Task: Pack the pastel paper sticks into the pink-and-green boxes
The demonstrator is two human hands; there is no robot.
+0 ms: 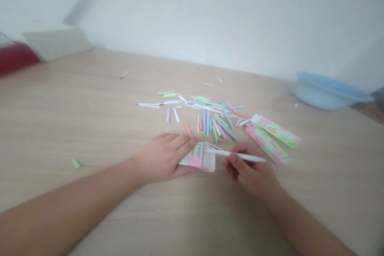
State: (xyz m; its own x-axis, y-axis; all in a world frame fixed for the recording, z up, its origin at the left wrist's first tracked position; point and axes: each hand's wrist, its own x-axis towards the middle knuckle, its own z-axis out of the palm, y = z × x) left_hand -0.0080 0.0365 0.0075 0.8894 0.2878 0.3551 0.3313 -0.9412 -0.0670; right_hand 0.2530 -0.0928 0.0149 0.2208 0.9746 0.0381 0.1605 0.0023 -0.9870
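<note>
My left hand (166,156) is closed around a small pink and green printed box (196,156), whose open end with a white flap points right. My right hand (249,168) pinches a white pen (249,157); the pen's left tip is at the box's open end. Behind my hands lies a loose pile of pastel pens, caps and thin refills, among them blue pens (207,123) and a purple cap (168,115). Two more printed boxes, one upper (277,131) and one lower (268,144), lie to the right of the pile.
A light blue basin (328,91) stands at the back right by the wall. At the back left are a pale box flap (58,43) and a red object (16,58). A green cap (77,163) lies on the wooden table (144,216), beyond my left forearm.
</note>
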